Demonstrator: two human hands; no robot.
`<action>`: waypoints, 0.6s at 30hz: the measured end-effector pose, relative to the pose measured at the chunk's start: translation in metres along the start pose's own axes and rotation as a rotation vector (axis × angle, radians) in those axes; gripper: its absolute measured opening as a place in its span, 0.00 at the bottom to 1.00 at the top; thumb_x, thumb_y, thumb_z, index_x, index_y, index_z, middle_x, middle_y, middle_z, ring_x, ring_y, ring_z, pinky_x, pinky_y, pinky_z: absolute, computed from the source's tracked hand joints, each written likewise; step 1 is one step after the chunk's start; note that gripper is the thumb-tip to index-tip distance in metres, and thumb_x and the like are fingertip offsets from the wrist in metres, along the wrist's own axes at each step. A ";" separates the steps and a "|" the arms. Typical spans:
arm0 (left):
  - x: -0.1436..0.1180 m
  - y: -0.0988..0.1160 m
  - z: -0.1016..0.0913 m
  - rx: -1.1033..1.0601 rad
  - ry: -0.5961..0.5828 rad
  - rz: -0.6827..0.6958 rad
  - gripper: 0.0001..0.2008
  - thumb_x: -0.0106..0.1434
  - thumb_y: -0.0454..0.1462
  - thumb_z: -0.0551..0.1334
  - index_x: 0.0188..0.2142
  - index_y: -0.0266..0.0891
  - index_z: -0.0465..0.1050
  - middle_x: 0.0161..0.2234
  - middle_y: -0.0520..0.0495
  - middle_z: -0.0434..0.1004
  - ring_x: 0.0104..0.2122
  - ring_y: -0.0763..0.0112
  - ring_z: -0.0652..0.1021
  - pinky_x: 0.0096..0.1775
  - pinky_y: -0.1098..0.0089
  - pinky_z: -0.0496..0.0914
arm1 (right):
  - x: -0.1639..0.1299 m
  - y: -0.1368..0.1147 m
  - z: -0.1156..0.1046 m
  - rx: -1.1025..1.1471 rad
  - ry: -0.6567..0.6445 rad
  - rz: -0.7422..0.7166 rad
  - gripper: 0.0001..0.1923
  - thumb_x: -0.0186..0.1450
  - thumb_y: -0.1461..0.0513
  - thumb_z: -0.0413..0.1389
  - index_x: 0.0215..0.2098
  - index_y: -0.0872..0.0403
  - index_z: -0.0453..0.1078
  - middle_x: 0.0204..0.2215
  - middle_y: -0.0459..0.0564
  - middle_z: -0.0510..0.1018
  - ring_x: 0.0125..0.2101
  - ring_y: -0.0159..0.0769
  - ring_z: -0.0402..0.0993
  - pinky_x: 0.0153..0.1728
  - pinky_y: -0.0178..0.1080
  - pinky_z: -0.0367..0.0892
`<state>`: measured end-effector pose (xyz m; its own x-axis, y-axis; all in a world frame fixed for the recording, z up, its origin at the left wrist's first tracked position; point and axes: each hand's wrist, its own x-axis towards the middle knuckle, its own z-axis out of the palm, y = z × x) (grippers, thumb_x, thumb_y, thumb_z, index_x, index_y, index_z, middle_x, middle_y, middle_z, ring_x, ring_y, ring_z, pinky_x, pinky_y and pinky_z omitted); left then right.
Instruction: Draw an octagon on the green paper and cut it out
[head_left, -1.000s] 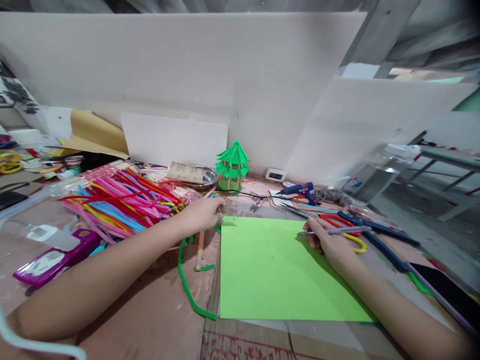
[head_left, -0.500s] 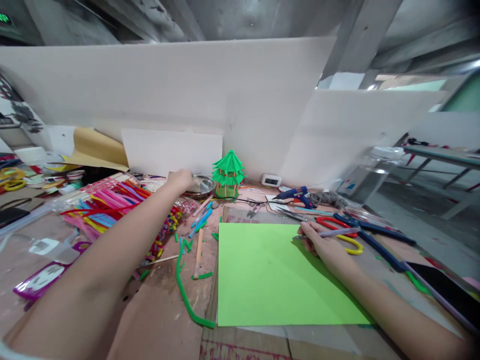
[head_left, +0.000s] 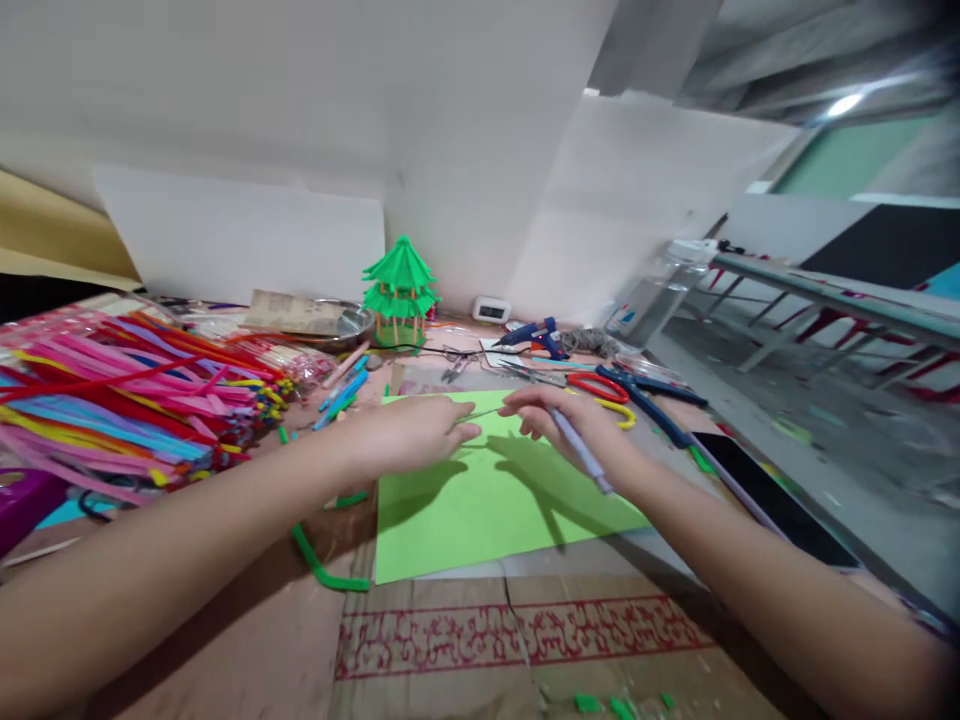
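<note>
Messy tabletop [head_left: 285, 650]; both hands pinch 1 thin stick [head_left: 480, 414] over green paper [head_left: 487, 500]: left hand [head_left: 412, 435] grip clenched, right hand [head_left: 577, 430] also clamping a pen [head_left: 581, 455]. It might snap.

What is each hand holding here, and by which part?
Both hands pinch a thin stick between them, left hand and right hand at opposite ends. The right also grips a pen near its middle.

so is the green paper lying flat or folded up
Flat and spread: the green paper sheet lies unfolded on the table, its straight near edge showing, under the left hand and right hand.
</note>
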<state>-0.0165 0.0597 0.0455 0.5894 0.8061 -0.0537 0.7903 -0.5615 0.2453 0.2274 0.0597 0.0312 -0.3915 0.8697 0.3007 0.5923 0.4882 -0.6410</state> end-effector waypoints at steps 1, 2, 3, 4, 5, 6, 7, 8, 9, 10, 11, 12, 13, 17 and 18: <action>0.002 0.001 0.000 -0.019 -0.003 0.001 0.18 0.73 0.45 0.63 0.56 0.39 0.72 0.53 0.42 0.77 0.48 0.59 0.80 0.49 0.53 0.77 | -0.003 -0.007 0.000 -0.033 -0.014 -0.019 0.16 0.70 0.49 0.57 0.47 0.50 0.76 0.36 0.52 0.85 0.33 0.41 0.79 0.37 0.41 0.71; 0.003 0.001 0.000 -0.034 -0.014 0.000 0.17 0.73 0.45 0.63 0.55 0.39 0.73 0.51 0.42 0.78 0.46 0.61 0.80 0.48 0.54 0.78 | -0.006 -0.012 0.001 -0.065 -0.020 -0.035 0.15 0.70 0.50 0.59 0.47 0.49 0.76 0.36 0.52 0.85 0.34 0.42 0.79 0.37 0.41 0.70; 0.005 0.001 -0.001 -0.047 -0.026 0.007 0.16 0.73 0.46 0.63 0.54 0.38 0.74 0.49 0.43 0.78 0.43 0.62 0.81 0.46 0.56 0.78 | -0.008 -0.015 0.003 -0.092 -0.023 -0.048 0.14 0.69 0.51 0.60 0.47 0.49 0.76 0.36 0.52 0.84 0.35 0.43 0.78 0.37 0.41 0.68; 0.005 0.001 -0.001 -0.056 -0.033 0.019 0.16 0.74 0.46 0.62 0.53 0.38 0.74 0.47 0.44 0.79 0.41 0.64 0.81 0.44 0.58 0.79 | -0.009 -0.017 0.004 -0.114 -0.026 -0.055 0.13 0.69 0.51 0.60 0.47 0.49 0.76 0.36 0.52 0.83 0.35 0.43 0.77 0.37 0.41 0.66; 0.005 0.002 -0.001 -0.059 -0.033 0.031 0.15 0.74 0.46 0.62 0.52 0.38 0.75 0.46 0.45 0.79 0.39 0.65 0.81 0.42 0.60 0.79 | -0.009 -0.016 0.006 -0.127 -0.032 -0.057 0.11 0.70 0.52 0.59 0.45 0.49 0.76 0.34 0.51 0.82 0.34 0.43 0.76 0.36 0.40 0.65; 0.005 0.003 0.000 -0.054 -0.017 0.037 0.16 0.74 0.46 0.62 0.53 0.38 0.74 0.46 0.45 0.79 0.39 0.66 0.81 0.41 0.60 0.79 | -0.007 -0.014 0.007 -0.132 -0.045 -0.053 0.10 0.70 0.53 0.58 0.42 0.49 0.75 0.32 0.50 0.81 0.33 0.42 0.75 0.35 0.39 0.63; 0.003 0.005 0.001 -0.038 0.013 0.036 0.17 0.74 0.46 0.62 0.54 0.38 0.74 0.47 0.44 0.79 0.40 0.65 0.81 0.42 0.60 0.79 | -0.005 -0.011 0.009 -0.130 -0.064 -0.043 0.09 0.71 0.54 0.56 0.40 0.50 0.74 0.30 0.49 0.80 0.32 0.40 0.74 0.34 0.38 0.62; 0.000 0.007 0.004 -0.009 0.056 0.027 0.18 0.74 0.46 0.62 0.56 0.38 0.73 0.49 0.43 0.79 0.42 0.63 0.81 0.44 0.58 0.79 | -0.002 -0.006 0.009 -0.121 -0.089 -0.027 0.09 0.71 0.55 0.55 0.37 0.50 0.72 0.28 0.48 0.78 0.30 0.39 0.72 0.33 0.38 0.62; -0.003 0.009 0.009 0.031 0.105 0.017 0.18 0.74 0.45 0.62 0.57 0.39 0.72 0.51 0.42 0.78 0.45 0.61 0.81 0.46 0.56 0.79 | 0.001 -0.001 0.010 -0.111 -0.118 -0.006 0.08 0.71 0.56 0.55 0.35 0.51 0.71 0.26 0.46 0.77 0.28 0.37 0.71 0.32 0.37 0.61; -0.008 0.012 0.014 0.079 0.149 0.016 0.17 0.74 0.44 0.63 0.57 0.39 0.72 0.53 0.42 0.77 0.47 0.60 0.80 0.48 0.54 0.78 | 0.005 0.004 0.010 -0.099 -0.150 0.017 0.08 0.69 0.57 0.55 0.34 0.51 0.70 0.24 0.45 0.75 0.27 0.36 0.70 0.31 0.36 0.61; -0.012 0.015 0.021 0.130 0.179 0.029 0.16 0.73 0.43 0.63 0.56 0.39 0.73 0.53 0.42 0.77 0.49 0.59 0.80 0.50 0.53 0.77 | 0.009 0.010 0.009 -0.086 -0.183 0.040 0.07 0.68 0.58 0.56 0.33 0.51 0.70 0.23 0.44 0.74 0.26 0.36 0.69 0.31 0.36 0.61; -0.017 0.017 0.029 0.180 0.190 0.061 0.12 0.73 0.41 0.63 0.52 0.41 0.75 0.53 0.42 0.77 0.49 0.61 0.79 0.51 0.54 0.77 | 0.012 0.014 0.009 -0.072 -0.215 0.060 0.07 0.67 0.58 0.57 0.32 0.52 0.70 0.22 0.44 0.74 0.25 0.35 0.68 0.30 0.36 0.61; -0.022 0.020 0.038 0.219 0.181 0.114 0.11 0.72 0.40 0.65 0.51 0.38 0.75 0.51 0.43 0.78 0.48 0.60 0.80 0.50 0.53 0.77 | 0.014 0.018 0.008 -0.058 -0.246 0.077 0.07 0.66 0.58 0.58 0.32 0.52 0.71 0.22 0.43 0.73 0.25 0.35 0.68 0.30 0.36 0.61; -0.034 0.028 0.072 0.356 0.231 0.238 0.19 0.69 0.34 0.67 0.58 0.35 0.72 0.61 0.36 0.73 0.58 0.51 0.77 0.54 0.49 0.76 | 0.019 0.029 0.006 0.000 -0.299 0.133 0.08 0.64 0.56 0.59 0.32 0.52 0.73 0.24 0.44 0.75 0.27 0.35 0.69 0.30 0.36 0.62; -0.036 0.029 0.078 0.380 0.255 0.253 0.20 0.69 0.33 0.66 0.60 0.32 0.71 0.63 0.32 0.72 0.59 0.48 0.76 0.55 0.50 0.76 | 0.019 0.031 0.006 0.012 -0.290 0.147 0.09 0.64 0.55 0.59 0.32 0.52 0.73 0.24 0.44 0.74 0.27 0.35 0.69 0.30 0.36 0.62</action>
<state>-0.0019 0.0004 -0.0206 0.7477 0.6297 0.2107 0.6613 -0.7346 -0.1514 0.2338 0.0906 0.0125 -0.4874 0.8731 -0.0086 0.6497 0.3561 -0.6716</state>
